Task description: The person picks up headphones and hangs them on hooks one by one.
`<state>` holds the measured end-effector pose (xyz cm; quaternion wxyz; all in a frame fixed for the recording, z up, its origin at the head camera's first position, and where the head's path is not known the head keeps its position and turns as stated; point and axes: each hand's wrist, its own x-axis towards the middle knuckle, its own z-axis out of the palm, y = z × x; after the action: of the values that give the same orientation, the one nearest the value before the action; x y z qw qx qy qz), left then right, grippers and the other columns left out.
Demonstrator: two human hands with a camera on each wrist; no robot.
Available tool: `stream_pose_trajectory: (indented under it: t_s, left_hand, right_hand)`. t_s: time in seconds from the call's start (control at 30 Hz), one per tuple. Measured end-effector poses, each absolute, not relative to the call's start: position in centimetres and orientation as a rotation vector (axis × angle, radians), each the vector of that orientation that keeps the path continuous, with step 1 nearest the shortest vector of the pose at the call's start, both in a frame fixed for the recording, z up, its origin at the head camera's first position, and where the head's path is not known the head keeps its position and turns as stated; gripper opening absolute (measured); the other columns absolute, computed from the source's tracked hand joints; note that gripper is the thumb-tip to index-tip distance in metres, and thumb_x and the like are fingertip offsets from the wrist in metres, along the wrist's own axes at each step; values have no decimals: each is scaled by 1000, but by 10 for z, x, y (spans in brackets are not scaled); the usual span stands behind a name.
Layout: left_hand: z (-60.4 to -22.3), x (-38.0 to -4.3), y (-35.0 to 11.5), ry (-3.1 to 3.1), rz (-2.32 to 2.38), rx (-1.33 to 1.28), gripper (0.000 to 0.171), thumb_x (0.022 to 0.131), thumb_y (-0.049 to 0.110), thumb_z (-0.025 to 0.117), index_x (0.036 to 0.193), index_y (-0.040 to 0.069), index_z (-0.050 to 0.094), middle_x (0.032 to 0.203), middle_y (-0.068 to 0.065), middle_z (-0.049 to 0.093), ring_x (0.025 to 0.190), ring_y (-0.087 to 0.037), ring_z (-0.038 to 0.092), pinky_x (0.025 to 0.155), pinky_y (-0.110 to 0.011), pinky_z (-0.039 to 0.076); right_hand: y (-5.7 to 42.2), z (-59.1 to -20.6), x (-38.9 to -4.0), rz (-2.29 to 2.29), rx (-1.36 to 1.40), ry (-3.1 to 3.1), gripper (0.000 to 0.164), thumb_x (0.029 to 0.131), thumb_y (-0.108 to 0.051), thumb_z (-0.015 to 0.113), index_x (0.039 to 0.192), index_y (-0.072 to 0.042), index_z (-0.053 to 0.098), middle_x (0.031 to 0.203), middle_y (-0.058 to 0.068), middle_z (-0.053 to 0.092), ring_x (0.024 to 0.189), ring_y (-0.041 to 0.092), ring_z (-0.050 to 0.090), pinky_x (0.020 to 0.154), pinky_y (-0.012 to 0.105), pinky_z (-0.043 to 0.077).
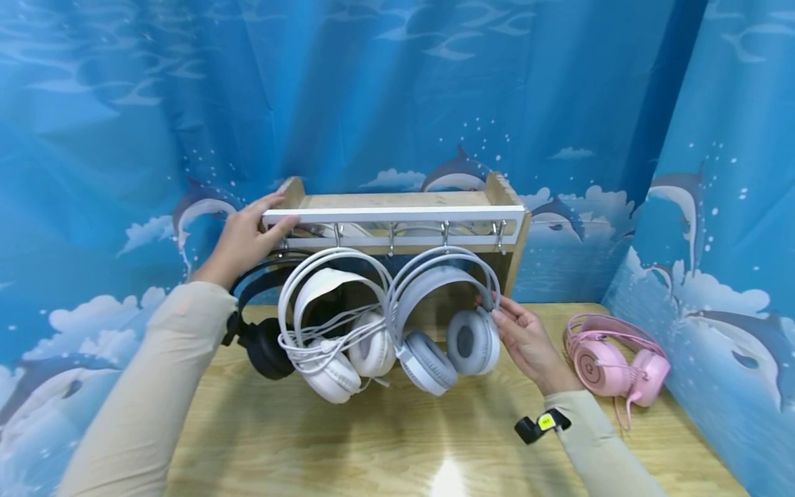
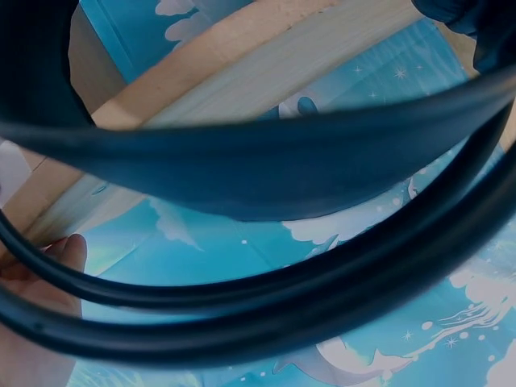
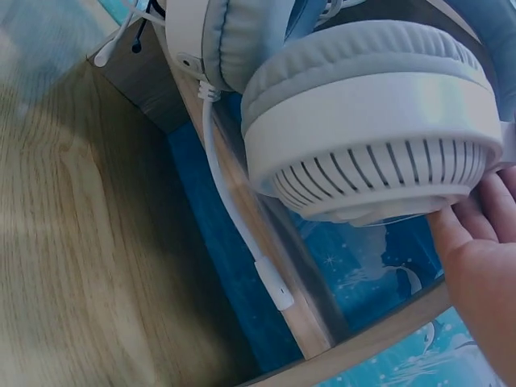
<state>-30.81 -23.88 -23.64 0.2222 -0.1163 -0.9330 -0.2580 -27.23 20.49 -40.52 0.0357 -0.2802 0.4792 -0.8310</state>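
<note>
My left hand [image 1: 245, 238] grips the left end of a wooden rack [image 1: 397, 215], its thumb on the white front rail. At the right, my right hand [image 1: 528, 338] holds pale grey headphones [image 1: 428, 366] near the right ear cup, thumb in front and fingers partly hidden behind. These headphones hang below the rack's hooks. White headphones [image 1: 332, 379] with a cable wound round them hang to their left, and black headphones [image 1: 270, 352] farther left. In the left wrist view the black headband [image 2: 266, 169] crosses before the hand. The right wrist view shows a slotted ear cup [image 3: 371, 121] against my fingers.
Pink headphones [image 1: 602, 366] lie on the wooden table [image 1: 373, 449] at the right. Metal hooks [image 1: 502, 238] line the rack's front. A blue curtain with dolphins [image 1: 385, 90] stands behind and at the sides. Below one ear cup dangles a white microphone boom [image 3: 230, 189].
</note>
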Motion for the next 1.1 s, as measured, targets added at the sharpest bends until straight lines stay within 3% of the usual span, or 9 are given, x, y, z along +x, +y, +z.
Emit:
stream_pose_trajectory:
  t_s: [0.47,0.73,0.87,1.1]
  left_hand:
    - [-236,-306,-236,-2565,-711,-320,68,94,54,50,145,10,42,133,-20,53,80,-28,53,65,-38,41]
    - [-236,-306,-236,-2567,-713,-318,68,95,54,50,146,9,41,136,-20,51,81,-29,53,65,-38,42]
    - [-236,-306,-236,-2563,-710,-319,67,95,53,50,145,9,41,136,-19,51,80,-28,53,64,-37,41]
    - [-236,-306,-236,-2553,-710,-319,67,95,52,51,145,8,42,138,-19,50,81,-29,54,65,-38,41]
  right_hand:
    - [209,-409,-267,-2602,-687,1599,34,99,3,45,120,-17,63,120,-2,66,111,8,60,92,21,48]
    - [212,-415,-264,-2615,-625,1645,37,96,6,47,115,-19,66,111,-3,68,101,6,62,87,19,50]
    - [218,-418,-261,-2586,-647,1653,38,97,6,46,118,-19,65,115,-4,67,106,6,61,91,20,48]
    - [242,-422,-255,-2520,-813,1553,42,101,5,36,143,6,38,134,3,57,124,13,52,103,27,40]
